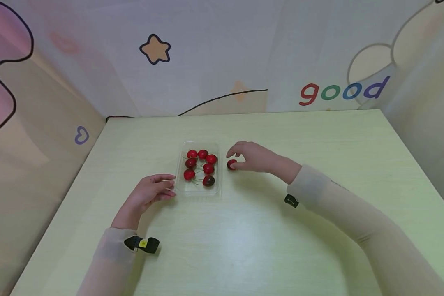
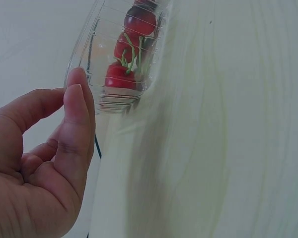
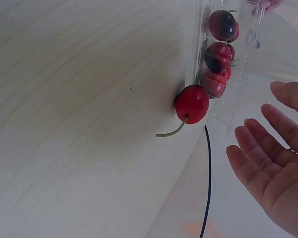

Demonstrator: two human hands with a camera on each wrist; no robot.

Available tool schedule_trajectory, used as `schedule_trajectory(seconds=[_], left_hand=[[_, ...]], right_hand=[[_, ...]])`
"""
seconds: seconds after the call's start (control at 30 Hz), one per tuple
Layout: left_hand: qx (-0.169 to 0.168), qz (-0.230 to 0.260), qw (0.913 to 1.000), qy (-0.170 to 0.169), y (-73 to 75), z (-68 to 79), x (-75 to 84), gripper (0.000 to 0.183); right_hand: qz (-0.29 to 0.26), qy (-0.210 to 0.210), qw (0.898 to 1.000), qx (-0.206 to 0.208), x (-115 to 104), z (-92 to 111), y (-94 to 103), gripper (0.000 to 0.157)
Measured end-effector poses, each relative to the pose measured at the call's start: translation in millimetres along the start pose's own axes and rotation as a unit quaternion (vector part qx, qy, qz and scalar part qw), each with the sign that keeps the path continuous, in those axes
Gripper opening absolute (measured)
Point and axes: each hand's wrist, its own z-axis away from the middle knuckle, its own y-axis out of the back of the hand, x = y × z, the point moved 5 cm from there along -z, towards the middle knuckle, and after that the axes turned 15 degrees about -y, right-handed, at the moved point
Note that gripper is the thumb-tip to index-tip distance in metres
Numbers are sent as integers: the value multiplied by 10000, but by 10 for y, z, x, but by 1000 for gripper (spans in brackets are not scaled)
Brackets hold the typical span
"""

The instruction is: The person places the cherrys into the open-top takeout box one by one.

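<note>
A clear plastic box (image 1: 197, 190) with several dark red, green-stemmed cherries (image 1: 208, 169) in it stands on the table. At its left edge is my left hand (image 1: 153, 192), fingers mostly straight, fingertips against the box wall (image 2: 93, 54) in the left wrist view. One loose cherry (image 1: 230, 165) lies on the table just right of the box. Over this cherry my right hand (image 1: 255, 157) reaches, thumb and fingers spread apart. In the right wrist view the cherry (image 3: 192, 105) rests with its stem out, and the right hand's fingers (image 3: 253, 153) stand clear of it.
The pale wooden table (image 1: 222, 255) extends around the box on all sides. A printed cloth backdrop (image 1: 222, 53) rises behind the table's far edge and along both sides. Dark straps with small devices (image 1: 143, 244) sit on the sleeves at both wrists.
</note>
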Motion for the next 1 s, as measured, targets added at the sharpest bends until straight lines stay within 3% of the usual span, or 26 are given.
schedule_trajectory(seconds=[0.47, 1.0], left_hand=[[-21, -9, 10000, -28, -9, 5, -2, 48], [3, -8, 10000, -3, -7, -6, -18, 49]], right_hand=[[-188, -4, 9997, 173, 154, -65, -147, 38], [-258, -351, 9989, 154, 228, -207, -271, 39]])
